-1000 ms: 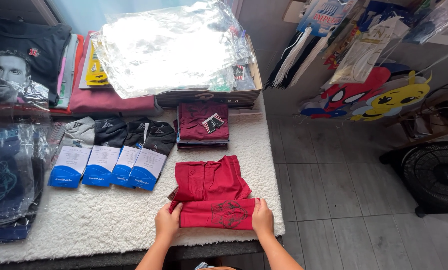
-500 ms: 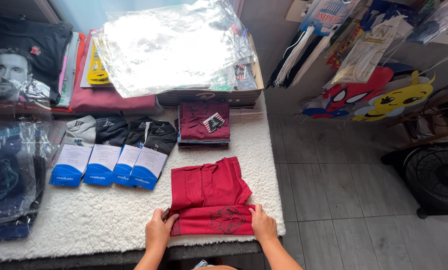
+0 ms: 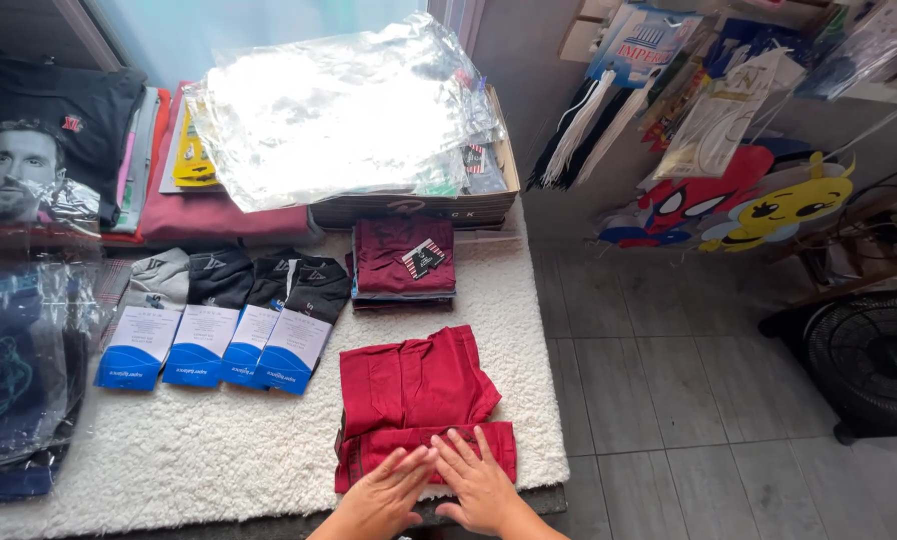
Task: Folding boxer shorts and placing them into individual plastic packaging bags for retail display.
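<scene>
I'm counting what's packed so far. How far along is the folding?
Done: a stack of folded maroon garments sits by the cardboard box. In hand: left hand and right hand press the red garment's folded bottom edge. Left: its upper part lies unfolded.

Clothing shop (bagged shirts (image 3: 338, 110)).

- Two bare hands, the left hand (image 3: 383, 492) and the right hand (image 3: 478, 482), show nearest the red folded garment (image 3: 418, 400).
- No rings, watch or gloves.
- Forearms bare, no sleeves visible.
</scene>
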